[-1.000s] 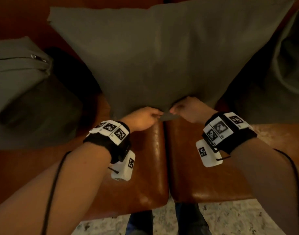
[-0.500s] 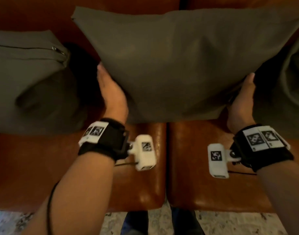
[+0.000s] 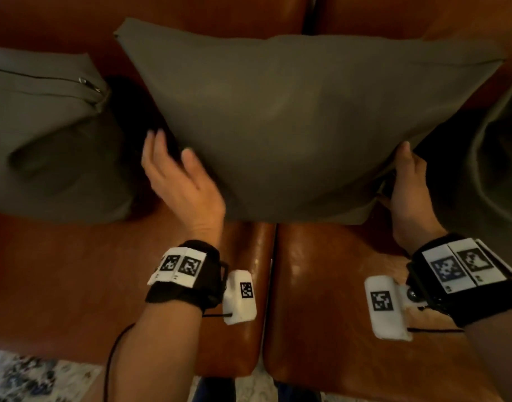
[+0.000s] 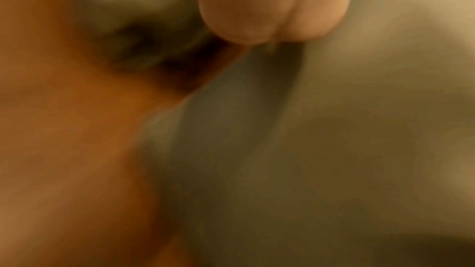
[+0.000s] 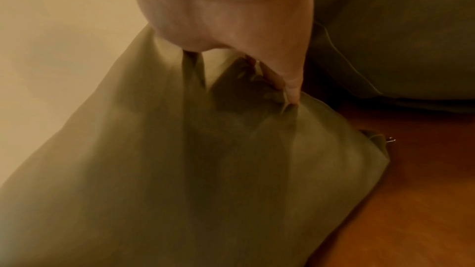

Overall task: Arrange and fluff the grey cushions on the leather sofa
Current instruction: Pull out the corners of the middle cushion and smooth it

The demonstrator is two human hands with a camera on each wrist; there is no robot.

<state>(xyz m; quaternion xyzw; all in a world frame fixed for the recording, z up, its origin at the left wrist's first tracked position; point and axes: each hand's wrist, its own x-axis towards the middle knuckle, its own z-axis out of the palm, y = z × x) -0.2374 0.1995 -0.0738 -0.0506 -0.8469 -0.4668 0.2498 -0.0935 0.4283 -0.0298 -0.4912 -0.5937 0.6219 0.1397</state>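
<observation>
fingers [image 3: 157,142] of the left hand [image 3: 185,184] lie straight and spread at the left edge of the middle cushion [image 3: 292,117], thumb on its front, clasping nothing. the right hand [image 3: 408,187] pinches bunched fabric at the right edge. the middle cushion stands on the brown leather seat [image 3: 321,271], between a left cushion [image 3: 46,134] and a right cushion [image 3: 495,158], against the backrest [image 3: 205,13].

A home living room. A brown leather sofa [image 3: 75,271] with two seat pads side by side carries grey cushions [image 3: 292,111] propped against its back, above a blue-and-white patterned floor [image 3: 31,378].
</observation>
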